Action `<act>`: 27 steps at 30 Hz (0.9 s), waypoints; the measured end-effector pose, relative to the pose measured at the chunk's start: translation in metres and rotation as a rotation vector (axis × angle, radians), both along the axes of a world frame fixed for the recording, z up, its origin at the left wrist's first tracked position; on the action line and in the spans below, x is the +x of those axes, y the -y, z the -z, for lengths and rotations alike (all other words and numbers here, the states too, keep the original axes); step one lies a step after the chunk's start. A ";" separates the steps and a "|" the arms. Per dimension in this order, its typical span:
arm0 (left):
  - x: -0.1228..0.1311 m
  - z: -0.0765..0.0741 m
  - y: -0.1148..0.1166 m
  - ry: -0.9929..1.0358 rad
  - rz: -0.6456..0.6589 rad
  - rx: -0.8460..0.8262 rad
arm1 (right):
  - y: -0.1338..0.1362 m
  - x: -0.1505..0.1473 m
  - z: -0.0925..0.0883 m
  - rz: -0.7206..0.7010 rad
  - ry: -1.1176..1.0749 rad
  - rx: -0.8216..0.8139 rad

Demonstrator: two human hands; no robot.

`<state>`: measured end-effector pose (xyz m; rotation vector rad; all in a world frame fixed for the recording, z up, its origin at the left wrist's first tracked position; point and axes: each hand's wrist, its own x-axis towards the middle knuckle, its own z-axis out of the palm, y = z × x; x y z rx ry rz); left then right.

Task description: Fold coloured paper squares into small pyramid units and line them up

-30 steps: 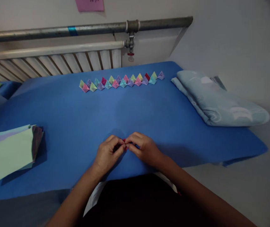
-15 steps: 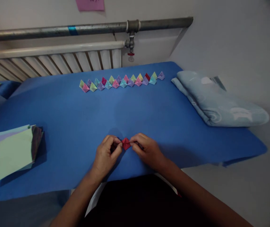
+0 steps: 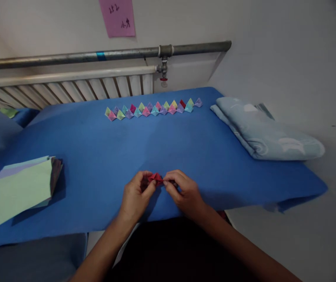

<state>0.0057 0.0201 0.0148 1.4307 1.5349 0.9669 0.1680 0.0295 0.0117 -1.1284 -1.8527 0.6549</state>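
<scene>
A small folded red paper piece (image 3: 156, 178) is held between both hands near the front edge of the blue-covered surface (image 3: 103, 156). My left hand (image 3: 136, 194) pinches its left side, with the thumb on the front face and the fingers partly behind it. On the right, my right hand (image 3: 184, 192) grips the piece's right tip between thumb and forefinger. Its other fingers are curled in. Farther back, two staggered rows of small folded paper pieces (image 3: 155, 110) in several colours stand close together.
Coloured paper sheets (image 3: 23, 186) lie stacked at the left. A folded light-blue blanket (image 3: 269, 133) rests at the right. Along the back wall run a radiator (image 3: 97, 87) and a metal pipe (image 3: 68, 58), with a pink note (image 3: 117, 18) above.
My left hand has shifted from the red piece's left tip to a fuller grip over its left side, and the piece is now tilted. The view has tipped upward slightly.
</scene>
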 end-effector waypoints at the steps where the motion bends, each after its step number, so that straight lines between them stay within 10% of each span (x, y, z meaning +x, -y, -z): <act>1: 0.001 0.000 0.001 0.026 -0.012 -0.016 | 0.002 0.000 0.000 0.015 -0.002 0.009; 27: 0.005 0.008 0.021 0.095 -0.033 -0.059 | 0.043 0.005 0.011 -0.192 0.174 0.220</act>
